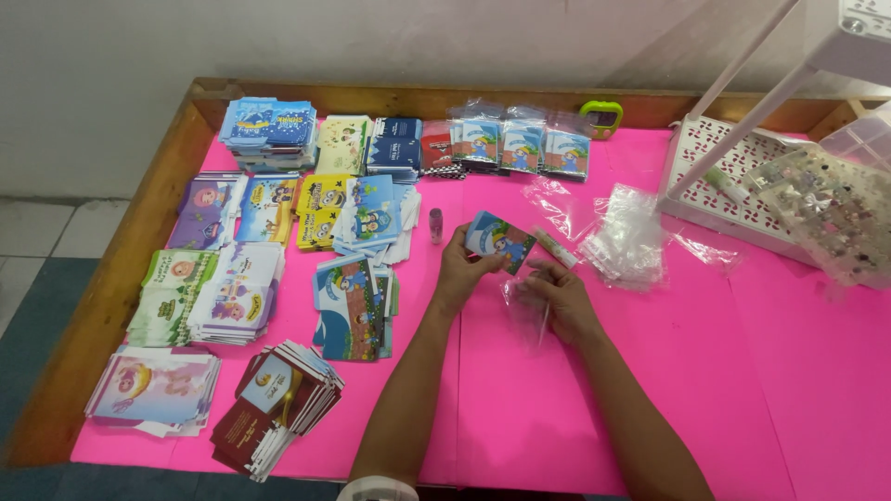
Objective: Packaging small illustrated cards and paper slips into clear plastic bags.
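Over pink table [705, 371], left hand [459, 269] pinches card [499, 239], long axis tilted down-right; right hand [557, 297] grips clear bag [520, 297].

Glossy paper card [499, 239], clear crinkly plastic sleeve [525, 299] — matt pink table cover [705, 371].

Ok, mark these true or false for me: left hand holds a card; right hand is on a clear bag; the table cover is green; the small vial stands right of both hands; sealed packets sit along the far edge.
1. The left hand holds a blue picture card. True.
2. The right hand is on a clear plastic bag. True.
3. The table cover is green. False: it is pink.
4. The small vial stands right of both hands. False: it stands left of them.
5. Sealed packets sit along the far edge. True.
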